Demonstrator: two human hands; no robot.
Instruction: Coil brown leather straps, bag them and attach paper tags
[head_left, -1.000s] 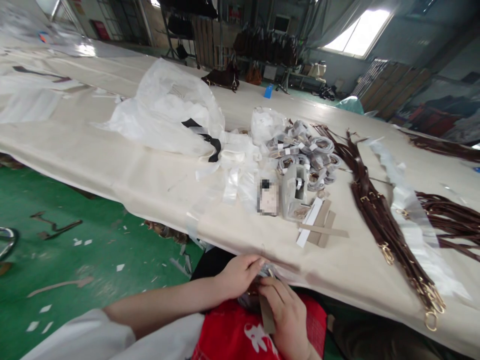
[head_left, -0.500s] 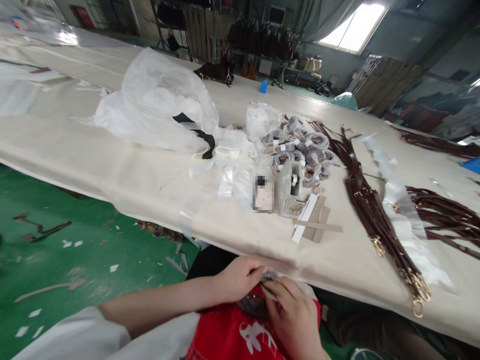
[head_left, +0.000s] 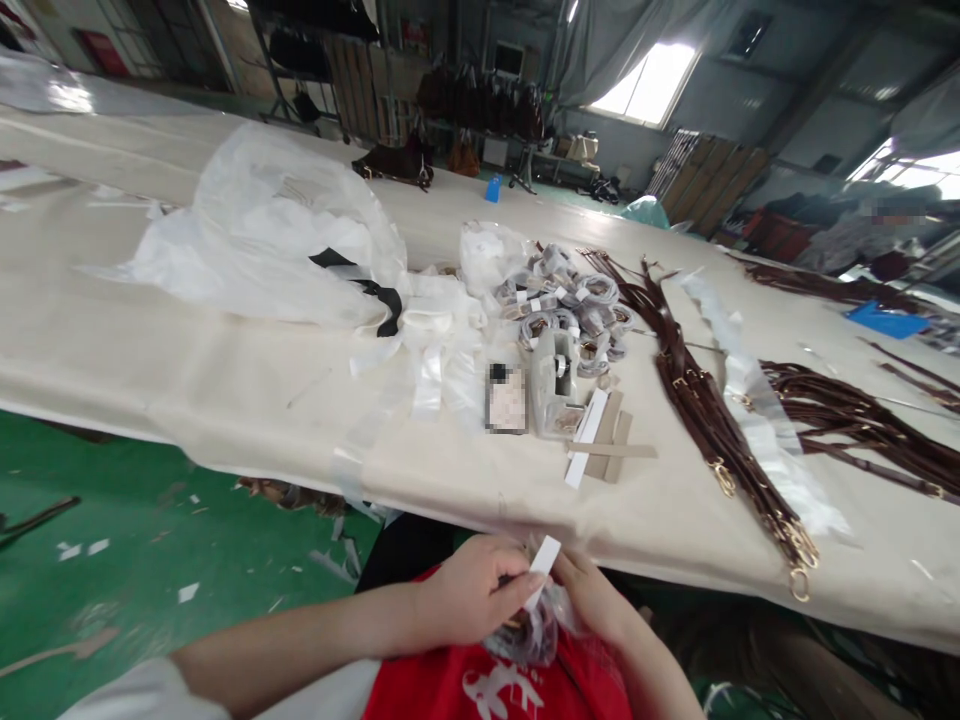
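Note:
Over the red apron [head_left: 420, 680], at the table's near edge, my left hand [head_left: 480, 590] pinches a white paper strip [head_left: 544, 562] between thumb and fingers. Below the strip hangs a clear plastic-wrapped bundle [head_left: 536, 640], with something dark and a bit of gold colour inside. My right hand [head_left: 589, 590] is closed around the bundle's right side, its fingertips partly hidden behind the strip and plastic. On the table ahead stand a grey tape dispenser [head_left: 555, 385] and a pile of wrapped coiled straps [head_left: 577, 300]. White and beige strips [head_left: 611, 445] lie by the dispenser.
Brown leather straps with gold clasps [head_left: 705, 410] cover the table's right part. White plastic sheeting [head_left: 262, 240] is heaped at the left. A pixelated item [head_left: 507, 400] lies beside the dispenser. The cream tabletop's near edge [head_left: 450, 510] runs just beyond my hands; green floor [head_left: 135, 520] shows lower left.
A white strip now shows at my left fingers, and more of the plastic-wrapped bundle is visible. My right hand has turned and moved to its right side. The view has shifted right.

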